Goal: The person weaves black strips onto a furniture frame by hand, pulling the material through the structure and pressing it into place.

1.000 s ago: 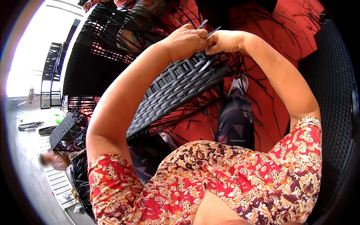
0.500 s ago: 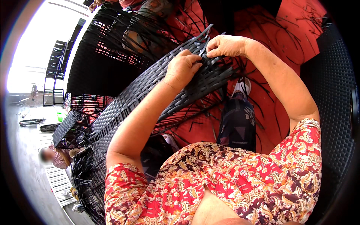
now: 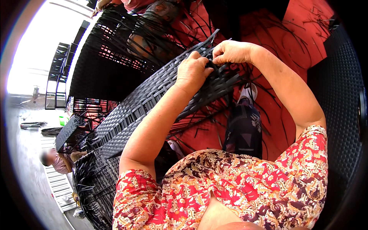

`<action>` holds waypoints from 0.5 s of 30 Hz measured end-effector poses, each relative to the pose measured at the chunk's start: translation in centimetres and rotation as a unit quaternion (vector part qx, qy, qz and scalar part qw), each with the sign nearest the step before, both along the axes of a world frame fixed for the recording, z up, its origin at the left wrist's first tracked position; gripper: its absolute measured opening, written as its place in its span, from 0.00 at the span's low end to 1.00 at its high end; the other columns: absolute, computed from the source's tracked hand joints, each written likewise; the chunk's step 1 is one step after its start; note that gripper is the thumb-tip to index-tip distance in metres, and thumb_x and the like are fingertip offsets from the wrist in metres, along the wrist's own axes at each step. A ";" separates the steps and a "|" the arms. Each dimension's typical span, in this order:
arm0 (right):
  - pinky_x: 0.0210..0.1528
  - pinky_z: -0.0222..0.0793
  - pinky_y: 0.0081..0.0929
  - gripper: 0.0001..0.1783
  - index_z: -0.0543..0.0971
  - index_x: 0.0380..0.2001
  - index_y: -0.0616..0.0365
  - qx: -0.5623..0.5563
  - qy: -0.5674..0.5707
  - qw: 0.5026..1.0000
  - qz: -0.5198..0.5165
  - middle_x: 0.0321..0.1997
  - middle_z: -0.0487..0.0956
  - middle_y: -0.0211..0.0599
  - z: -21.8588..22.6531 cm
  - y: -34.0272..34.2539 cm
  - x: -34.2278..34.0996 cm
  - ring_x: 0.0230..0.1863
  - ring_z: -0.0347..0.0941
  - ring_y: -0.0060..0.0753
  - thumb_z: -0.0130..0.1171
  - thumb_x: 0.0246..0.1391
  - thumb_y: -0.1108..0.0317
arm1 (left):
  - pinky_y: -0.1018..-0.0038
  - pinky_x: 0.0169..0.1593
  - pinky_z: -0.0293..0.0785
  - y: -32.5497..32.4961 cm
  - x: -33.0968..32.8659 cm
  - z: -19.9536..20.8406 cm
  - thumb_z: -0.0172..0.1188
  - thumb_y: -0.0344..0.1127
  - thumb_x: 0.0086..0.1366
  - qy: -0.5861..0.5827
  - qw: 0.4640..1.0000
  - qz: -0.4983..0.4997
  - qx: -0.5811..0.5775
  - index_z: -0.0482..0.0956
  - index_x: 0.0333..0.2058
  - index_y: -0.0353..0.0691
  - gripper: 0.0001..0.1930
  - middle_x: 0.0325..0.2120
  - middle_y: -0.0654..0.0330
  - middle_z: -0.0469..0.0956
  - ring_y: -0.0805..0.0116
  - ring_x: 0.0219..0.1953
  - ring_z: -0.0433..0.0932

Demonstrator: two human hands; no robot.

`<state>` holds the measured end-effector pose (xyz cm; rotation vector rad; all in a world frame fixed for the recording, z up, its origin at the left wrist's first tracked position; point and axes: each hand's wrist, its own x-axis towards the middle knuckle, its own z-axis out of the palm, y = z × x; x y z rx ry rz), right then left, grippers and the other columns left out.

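Observation:
A long panel woven from dark grey plastic wicker strips (image 3: 143, 90) slants across the middle, from lower left up toward my hands. At its far end, loose strip ends (image 3: 211, 39) stick out beyond the weave. My left hand (image 3: 193, 73) rests on the panel there, fingers curled and pinched at a strip. Close beside it, my right hand (image 3: 233, 52) is closed, thumb and fingertips pinching a strip at the panel's end. The fingers partly cover the pinched pieces, so their exact path through the weave is hidden.
Another black woven piece (image 3: 111, 57) with loose strips stands at the far left, near a seated person (image 3: 153, 23). Strip scraps lie on the red floor covering (image 3: 276, 88). A dark woven surface (image 3: 337, 96) rises at right. A second person (image 3: 57, 161) is at lower left.
My left hand has shifted slightly right and down, its fingers now nearer my right hand. The right hand has dipped a little. The raised strip between the hands now lies lower.

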<state>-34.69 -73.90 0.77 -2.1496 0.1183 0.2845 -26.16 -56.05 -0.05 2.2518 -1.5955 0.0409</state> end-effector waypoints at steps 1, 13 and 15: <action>0.33 0.65 0.25 0.10 0.79 0.28 0.60 -0.004 -0.001 1.000 0.000 0.23 0.75 0.28 0.1 0.1 0.1 0.27 0.68 0.22 0.59 0.50 0.63 | 0.67 0.40 0.71 -0.1 0.0 0.0 0.64 0.37 0.49 0.011 1.000 0.004 0.009 0.80 0.32 0.41 0.12 0.30 0.56 0.73 0.57 0.36 0.74; 0.30 0.62 0.24 0.11 0.77 0.25 0.61 0.009 -0.027 0.999 -0.020 0.22 0.71 0.26 -0.3 0.3 -0.4 0.27 0.64 0.19 0.59 0.51 0.64 | 0.68 0.36 0.73 -1.7 2.6 0.1 0.65 0.38 0.45 0.200 0.971 0.039 0.126 0.83 0.29 0.42 0.11 0.25 0.55 0.80 0.61 0.29 0.78; 0.31 0.62 0.24 0.11 0.77 0.26 0.61 -0.006 -0.030 0.999 -0.025 0.23 0.71 0.26 -0.1 0.5 -0.4 0.27 0.64 0.19 0.59 0.51 0.64 | 0.72 0.33 0.71 -1.6 3.3 0.4 0.67 0.36 0.46 0.296 0.946 0.053 0.119 0.83 0.29 0.41 0.10 0.23 0.60 0.79 0.67 0.27 0.76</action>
